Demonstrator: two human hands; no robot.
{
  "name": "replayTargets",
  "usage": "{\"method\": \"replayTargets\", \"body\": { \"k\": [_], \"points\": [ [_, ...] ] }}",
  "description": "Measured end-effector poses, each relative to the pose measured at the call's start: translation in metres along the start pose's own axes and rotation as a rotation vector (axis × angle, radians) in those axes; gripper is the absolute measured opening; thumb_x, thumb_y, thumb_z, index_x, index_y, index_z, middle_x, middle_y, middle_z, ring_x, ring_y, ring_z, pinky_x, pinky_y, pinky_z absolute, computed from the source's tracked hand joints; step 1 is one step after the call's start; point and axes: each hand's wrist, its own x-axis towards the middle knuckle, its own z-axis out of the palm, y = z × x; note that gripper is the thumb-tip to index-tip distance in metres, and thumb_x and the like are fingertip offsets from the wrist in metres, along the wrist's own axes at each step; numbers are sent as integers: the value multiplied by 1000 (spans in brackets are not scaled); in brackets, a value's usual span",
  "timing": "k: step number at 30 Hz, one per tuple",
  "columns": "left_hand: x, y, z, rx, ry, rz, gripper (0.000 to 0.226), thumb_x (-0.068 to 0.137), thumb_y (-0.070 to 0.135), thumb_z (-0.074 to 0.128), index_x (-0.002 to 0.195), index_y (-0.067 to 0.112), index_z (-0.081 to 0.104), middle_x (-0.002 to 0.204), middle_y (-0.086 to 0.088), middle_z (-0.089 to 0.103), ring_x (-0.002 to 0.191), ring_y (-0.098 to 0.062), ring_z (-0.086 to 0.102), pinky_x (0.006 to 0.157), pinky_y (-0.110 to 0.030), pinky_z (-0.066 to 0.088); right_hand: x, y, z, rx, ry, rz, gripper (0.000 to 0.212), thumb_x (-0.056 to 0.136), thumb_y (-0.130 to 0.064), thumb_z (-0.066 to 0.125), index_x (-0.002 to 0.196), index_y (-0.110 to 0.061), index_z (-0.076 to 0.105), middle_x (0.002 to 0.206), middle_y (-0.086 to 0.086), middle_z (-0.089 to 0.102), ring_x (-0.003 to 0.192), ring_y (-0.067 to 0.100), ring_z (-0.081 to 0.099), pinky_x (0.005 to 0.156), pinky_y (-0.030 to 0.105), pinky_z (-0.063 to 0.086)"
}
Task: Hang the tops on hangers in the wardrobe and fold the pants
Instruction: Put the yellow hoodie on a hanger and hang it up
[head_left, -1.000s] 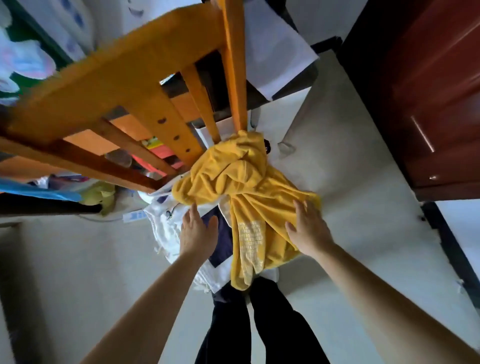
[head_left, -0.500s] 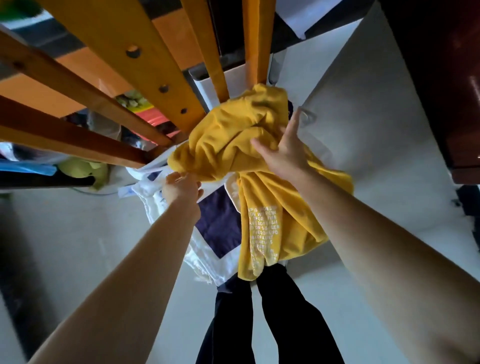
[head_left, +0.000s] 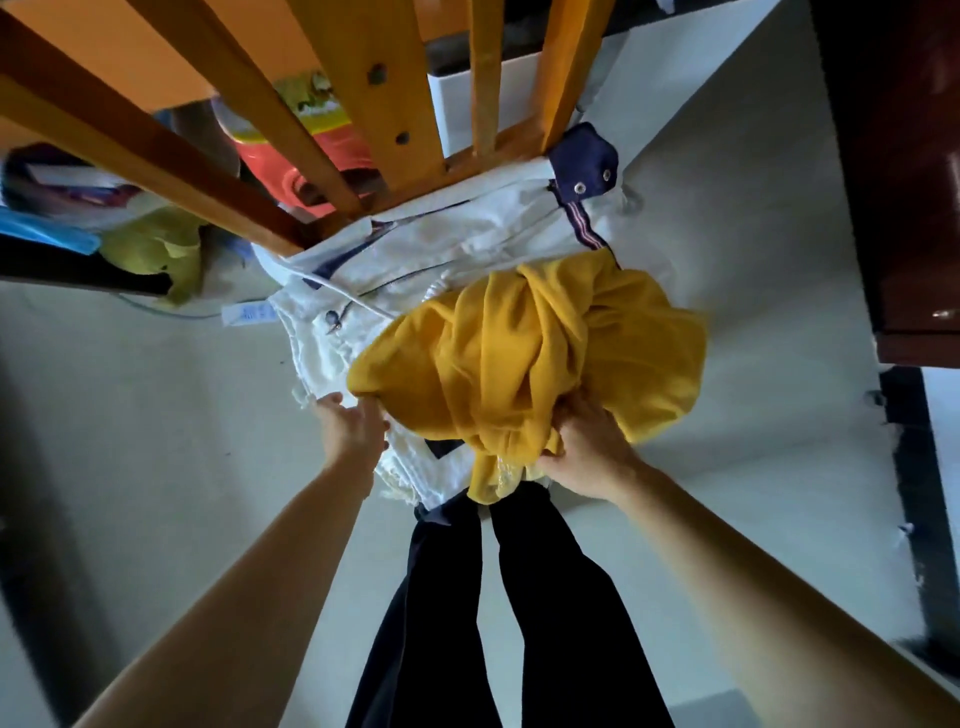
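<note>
A bunched yellow top (head_left: 530, 353) lies on a white and navy garment (head_left: 457, 244) that is spread on the pale floor below a wooden chair. My right hand (head_left: 587, 452) is closed on the near edge of the yellow top. At that top's left corner my left hand (head_left: 353, 426) pinches the cloth, touching the white garment too. Black pants (head_left: 519, 613) stretch from under the pile toward me.
The orange wooden chair frame (head_left: 363, 93) fills the upper left. Behind it sit a red container (head_left: 322, 156), a white box (head_left: 462, 104) and a yellow-green cloth (head_left: 156, 249). A dark red wardrobe door (head_left: 904, 182) stands at the right.
The yellow top has been pulled off the chair's base toward me, uncovering the white garment. Both hands moved nearer and closed on the top's near edge.
</note>
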Motion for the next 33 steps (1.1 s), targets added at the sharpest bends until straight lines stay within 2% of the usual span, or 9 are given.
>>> {"method": "replayTargets", "body": {
  "k": [4,7,11,14,16,19,24,29,33],
  "points": [
    [-14,12,14,-346,-100,-245,77,86,76,41,136,18,43,116,-12,61,97,-29,66,73,-42,58,0,-3,-12,-52,5,-45,67,77,-68,54,129,-27,59,141,4,48,136,29,36,109,45,38],
    [-19,25,24,-356,-71,-233,54,88,47,66,127,14,47,114,-10,59,100,-31,64,66,-42,59,-1,-3,-9,-8,-40,-29,69,79,-72,58,136,-34,52,147,3,42,141,28,30,112,47,35],
    [-20,31,20,-181,-81,-25,19,90,11,53,101,26,56,94,-2,61,87,-23,61,60,-34,55,-2,-9,-5,239,18,164,72,89,-77,39,139,-27,53,150,7,45,139,29,37,112,44,36],
    [-30,33,5,21,-135,230,36,83,-1,44,80,32,57,79,5,59,74,-17,56,57,-23,51,-3,-20,-8,188,170,402,62,96,-65,41,116,-9,60,120,18,64,112,37,58,90,39,45],
    [-42,36,-8,131,-169,368,55,74,-10,38,79,39,59,80,10,60,71,-8,55,47,-10,42,-7,-30,-17,222,176,440,56,95,-59,51,116,-8,59,118,17,65,111,38,60,88,39,46],
    [-69,52,-29,135,-191,463,61,68,-14,33,79,40,62,78,16,62,69,1,56,49,-6,39,-24,-47,-40,275,162,426,50,93,-48,61,124,-9,58,121,12,64,114,36,59,91,39,49],
    [-132,127,-80,-10,-136,621,46,75,-9,41,78,32,62,73,15,62,66,6,59,55,-6,43,-59,-108,-122,419,506,309,19,106,-27,41,118,-14,46,94,1,55,104,35,60,74,32,33],
    [-223,186,-150,-143,-207,733,32,80,-4,51,73,24,67,63,20,65,59,5,60,52,-13,47,-113,-185,-234,488,719,185,33,108,-30,34,129,-11,50,119,12,57,115,35,55,85,36,38],
    [-303,228,-208,-373,-272,662,17,75,2,55,74,13,68,62,0,67,52,-12,60,48,-21,45,-164,-232,-298,578,755,-61,39,106,-35,36,131,-9,51,124,9,57,114,31,54,88,36,41]
  ]
}}
